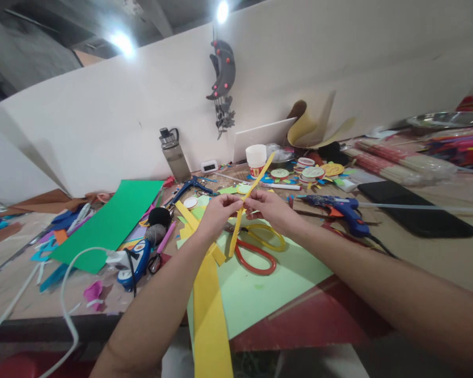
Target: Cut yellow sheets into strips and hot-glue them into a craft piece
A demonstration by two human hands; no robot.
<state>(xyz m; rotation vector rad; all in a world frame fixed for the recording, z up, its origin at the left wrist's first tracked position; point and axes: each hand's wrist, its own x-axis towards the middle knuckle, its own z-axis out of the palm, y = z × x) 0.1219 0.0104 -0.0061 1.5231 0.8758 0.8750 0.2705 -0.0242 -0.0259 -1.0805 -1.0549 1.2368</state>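
Observation:
Both hands pinch a narrow yellow paper strip [262,173] near its middle, held slanting above the table. My left hand [219,212] is closed on it from the left, my right hand [271,209] from the right, and the fingertips almost meet. Below lie scissors [256,269] with one orange and one yellow handle loop, their blades partly hidden by the hands. They rest on a light green paper sheet [276,294]. Beside my left forearm a long yellow paper piece [211,315] hangs over the front edge, with shorter yellow pieces on top.
A blue glue gun [347,212] and a black phone-like slab [418,210] lie to the right. At left are a green sheet [110,223] and a blue-and-white power strip [136,265] with a white cable. A bottle [175,157] and paper cups [256,157] stand at the back.

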